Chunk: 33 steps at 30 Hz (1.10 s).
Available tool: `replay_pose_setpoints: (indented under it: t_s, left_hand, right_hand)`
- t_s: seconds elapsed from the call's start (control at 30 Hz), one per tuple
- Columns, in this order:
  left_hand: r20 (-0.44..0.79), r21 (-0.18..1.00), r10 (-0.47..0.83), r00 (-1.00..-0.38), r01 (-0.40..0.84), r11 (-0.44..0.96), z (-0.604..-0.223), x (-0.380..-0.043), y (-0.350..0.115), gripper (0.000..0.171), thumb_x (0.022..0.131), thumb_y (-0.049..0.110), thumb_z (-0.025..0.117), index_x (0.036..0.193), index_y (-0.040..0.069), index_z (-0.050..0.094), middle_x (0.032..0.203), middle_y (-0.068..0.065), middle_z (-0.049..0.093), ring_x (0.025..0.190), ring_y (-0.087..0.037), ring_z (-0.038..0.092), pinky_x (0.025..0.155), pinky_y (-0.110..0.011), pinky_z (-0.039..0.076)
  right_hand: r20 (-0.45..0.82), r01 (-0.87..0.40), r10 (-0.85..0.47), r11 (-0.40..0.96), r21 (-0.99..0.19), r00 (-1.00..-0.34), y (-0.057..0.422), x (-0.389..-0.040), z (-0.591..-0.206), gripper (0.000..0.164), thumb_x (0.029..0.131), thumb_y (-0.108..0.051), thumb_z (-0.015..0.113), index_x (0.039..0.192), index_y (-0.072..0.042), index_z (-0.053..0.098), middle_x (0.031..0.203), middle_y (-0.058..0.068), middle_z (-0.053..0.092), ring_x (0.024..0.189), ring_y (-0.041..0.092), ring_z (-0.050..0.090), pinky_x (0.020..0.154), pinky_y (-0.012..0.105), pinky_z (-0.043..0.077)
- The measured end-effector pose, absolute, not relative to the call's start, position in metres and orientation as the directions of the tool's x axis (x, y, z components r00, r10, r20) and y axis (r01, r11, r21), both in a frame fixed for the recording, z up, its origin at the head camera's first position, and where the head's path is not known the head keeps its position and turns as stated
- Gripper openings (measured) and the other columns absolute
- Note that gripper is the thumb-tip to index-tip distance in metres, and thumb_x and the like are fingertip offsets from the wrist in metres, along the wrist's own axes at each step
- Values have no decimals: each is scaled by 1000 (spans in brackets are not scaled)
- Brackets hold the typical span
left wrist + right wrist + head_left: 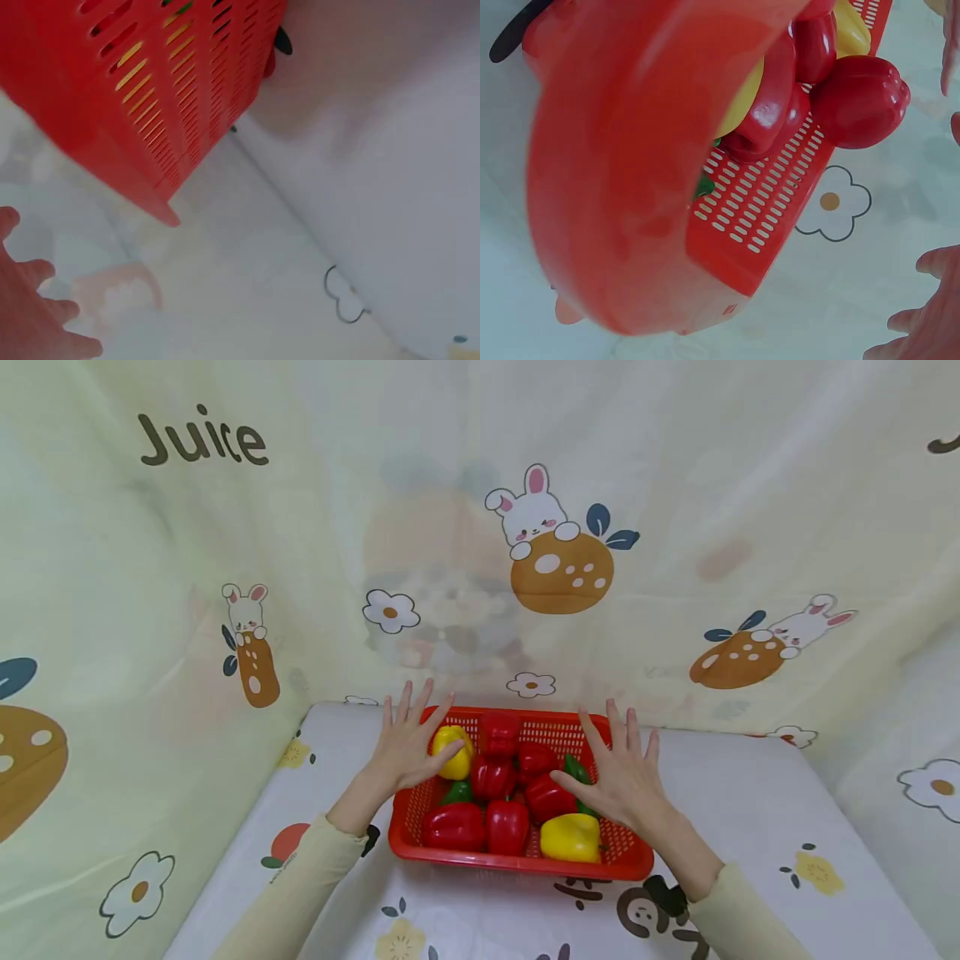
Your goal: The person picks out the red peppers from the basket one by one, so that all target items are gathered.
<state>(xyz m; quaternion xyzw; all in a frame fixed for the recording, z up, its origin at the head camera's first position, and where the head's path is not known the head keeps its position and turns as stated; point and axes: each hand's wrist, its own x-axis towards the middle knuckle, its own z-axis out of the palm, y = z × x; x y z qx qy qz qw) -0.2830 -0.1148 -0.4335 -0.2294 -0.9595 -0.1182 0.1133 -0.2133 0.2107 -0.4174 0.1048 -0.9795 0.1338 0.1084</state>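
A red plastic basket point(521, 860) with slotted walls holds several red bell peppers point(507, 827), a yellow bell pepper point(572, 838) at its front right and another yellow bell pepper point(453, 753) at its back left. Green peppers point(578, 770) show partly between them. Over the basket's left side my left hand point(408, 747) is spread with straight fingers, holding nothing. My right hand point(621, 774) spreads the same way over the right side, also holding nothing. In the wrist views the basket's wall point(172, 97) fills much of the picture, and fingers of the right hand point(926, 322) show at the edge.
The basket stands on a table with a white printed cloth point(345, 902). Behind and at both sides hangs a pale curtain point(450, 443) printed with rabbits and flowers. Dark straps point(666, 895) are at the wrists.
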Motion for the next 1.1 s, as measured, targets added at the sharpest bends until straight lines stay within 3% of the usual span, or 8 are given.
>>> replay_pose_setpoints:
  t_s: [0.23,0.5,0.77,1.1]
  left_hand:
    - [226,204,401,-888,445,872,-446,-293,-121,76,94,62,40,159,27,20,166,-11,3,149,-41,-4,112,-67,1]
    - [247,258,406,-880,464,848,-459,-312,-126,69,98,55,40,157,24,26,164,-14,13,148,-43,6,111,-68,10]
    - [281,421,464,-840,543,727,-473,-336,-129,64,99,44,44,156,18,31,163,-17,15,145,-46,14,112,-66,16]
    - [274,630,454,-848,515,581,-496,-344,-138,59,100,33,48,155,15,34,163,-17,13,145,-41,15,107,-69,22]
  right_hand:
    - [220,-233,-181,942,-240,-959,210,-215,-421,100,83,-68,59,159,-17,20,162,25,4,144,53,2,104,77,1]
    - [189,-225,-184,949,-222,-964,207,-219,-420,101,81,-67,61,158,-13,23,162,25,6,144,53,5,106,76,5]
    - [192,-234,-193,947,-219,-962,204,-219,-418,99,82,-64,63,157,-13,25,162,24,6,144,52,6,108,73,5]
    - [191,-245,-210,952,-183,-959,198,-218,-420,100,82,-62,64,158,-13,23,162,22,11,143,52,12,109,71,12]
